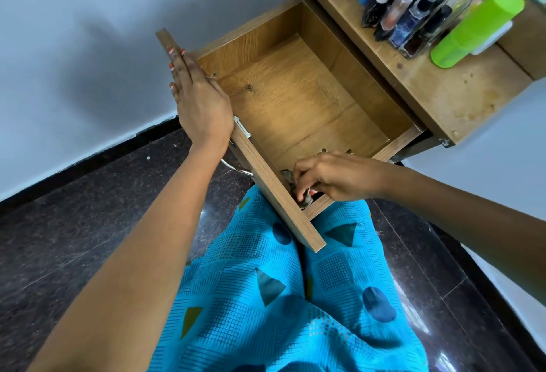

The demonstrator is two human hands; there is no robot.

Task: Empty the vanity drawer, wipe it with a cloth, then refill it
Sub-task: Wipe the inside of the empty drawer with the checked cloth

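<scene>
Left hand (201, 96) lies flat on the drawer (295, 99) front to steady it while right hand (334, 178) pinches the cloth (291, 179), wiping the near corner.

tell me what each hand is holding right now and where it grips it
The right hand pinches a bunched grey cloth at its top, in the drawer's near corner. The left hand holds nothing; it rests flat on the drawer front.
</scene>
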